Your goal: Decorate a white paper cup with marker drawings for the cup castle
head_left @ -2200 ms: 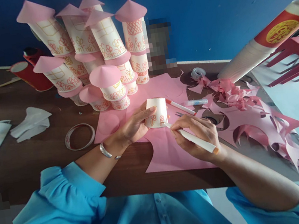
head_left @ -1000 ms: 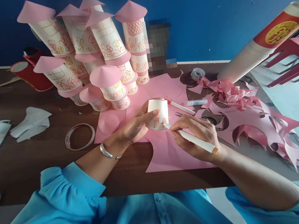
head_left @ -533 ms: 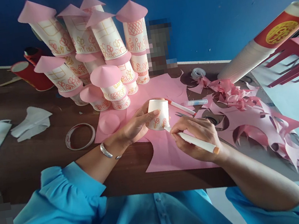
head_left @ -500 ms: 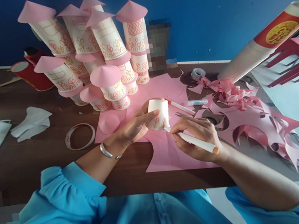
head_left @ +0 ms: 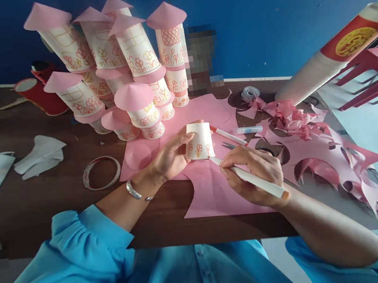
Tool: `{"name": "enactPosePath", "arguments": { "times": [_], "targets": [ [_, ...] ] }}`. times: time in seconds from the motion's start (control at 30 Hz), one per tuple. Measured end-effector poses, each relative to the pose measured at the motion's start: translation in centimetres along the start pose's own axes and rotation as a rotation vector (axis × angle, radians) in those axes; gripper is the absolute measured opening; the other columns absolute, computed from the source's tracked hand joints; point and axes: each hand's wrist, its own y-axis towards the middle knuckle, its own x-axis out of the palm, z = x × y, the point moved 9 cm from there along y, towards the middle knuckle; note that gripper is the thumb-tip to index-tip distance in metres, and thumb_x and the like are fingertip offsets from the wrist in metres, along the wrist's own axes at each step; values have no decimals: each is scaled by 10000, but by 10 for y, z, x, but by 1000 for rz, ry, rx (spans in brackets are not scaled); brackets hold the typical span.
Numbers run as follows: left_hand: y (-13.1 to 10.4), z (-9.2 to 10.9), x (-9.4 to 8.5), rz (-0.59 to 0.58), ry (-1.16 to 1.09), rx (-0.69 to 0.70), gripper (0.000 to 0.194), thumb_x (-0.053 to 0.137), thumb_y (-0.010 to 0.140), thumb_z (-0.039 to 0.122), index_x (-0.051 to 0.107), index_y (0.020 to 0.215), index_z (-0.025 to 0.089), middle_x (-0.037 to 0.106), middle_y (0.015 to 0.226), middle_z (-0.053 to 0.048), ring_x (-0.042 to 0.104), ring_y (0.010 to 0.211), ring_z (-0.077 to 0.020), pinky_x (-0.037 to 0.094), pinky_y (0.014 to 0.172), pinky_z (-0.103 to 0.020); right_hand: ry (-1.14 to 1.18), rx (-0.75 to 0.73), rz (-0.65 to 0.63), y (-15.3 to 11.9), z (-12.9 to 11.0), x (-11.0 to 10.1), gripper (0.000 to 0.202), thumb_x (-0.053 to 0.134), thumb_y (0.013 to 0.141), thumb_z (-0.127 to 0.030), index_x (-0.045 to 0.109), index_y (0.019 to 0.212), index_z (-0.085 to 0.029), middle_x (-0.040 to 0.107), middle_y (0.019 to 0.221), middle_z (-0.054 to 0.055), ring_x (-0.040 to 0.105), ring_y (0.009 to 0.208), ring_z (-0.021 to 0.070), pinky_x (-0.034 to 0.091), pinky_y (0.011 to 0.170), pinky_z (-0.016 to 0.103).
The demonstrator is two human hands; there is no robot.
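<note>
My left hand (head_left: 173,157) is closed round a white paper cup (head_left: 199,136), which is upside down with reddish flowers drawn near its rim. In my right hand (head_left: 253,174) is a white marker (head_left: 260,182) with an orange end, and its tip touches or nearly touches the cup's lower edge. Under both hands lies a pink paper sheet (head_left: 212,195). Just beyond my right hand are a red-and-white marker (head_left: 227,135), a clear glue tube (head_left: 248,129) and partly hidden scissors (head_left: 228,145).
Decorated cup towers (head_left: 140,48) with pink cone roofs stand at the back. A tape roll (head_left: 101,173) and crumpled white paper (head_left: 40,155) lie left. Pink scraps (head_left: 318,145) cover the right, beneath a leaning stack of cups (head_left: 327,62).
The cup has turned slightly in my left hand, showing more of the flowers. My right hand and its marker have shifted a little to the right.
</note>
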Motion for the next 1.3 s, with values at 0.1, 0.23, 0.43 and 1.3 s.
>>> {"name": "enactPosePath", "arguments": {
  "times": [0.1, 0.23, 0.43, 1.3],
  "targets": [
    [0, 0, 0, -6, 12, 4, 608, 867, 892, 535, 703, 1392, 231, 792, 1296, -132, 766, 1154, -344, 617, 900, -428, -5, -8, -9, 0, 0, 1, 163, 651, 996, -82, 633, 1020, -242, 764, 804, -15, 742, 661, 130, 603, 598, 244],
    [-1, 0, 1, 5, 64, 15, 578, 915, 853, 555, 751, 1276, 197, 811, 1143, -112, 782, 1057, -301, 608, 871, -383, -9, 0, -10, 1, 1, 3, 171, 660, 986, -75, 637, 1005, -244, 766, 795, -23, 741, 648, 128, 600, 595, 241],
    [0, 3, 7, -17, 44, 34, 510, 928, 842, 526, 793, 1208, 198, 811, 1069, -85, 765, 962, -261, 603, 853, -373, 19, 30, -20, 1, 4, 6, 168, 667, 985, -79, 653, 984, -246, 776, 805, -20, 751, 657, 135, 590, 600, 244],
    [-1, 4, 7, -4, 63, 37, 485, 929, 842, 516, 798, 1173, 188, 792, 1099, -78, 737, 962, -233, 596, 853, -358, 7, 58, -25, -1, 8, 9, 172, 633, 996, -88, 644, 980, -259, 782, 796, -32, 743, 648, 143, 587, 604, 259]
  ]
}}
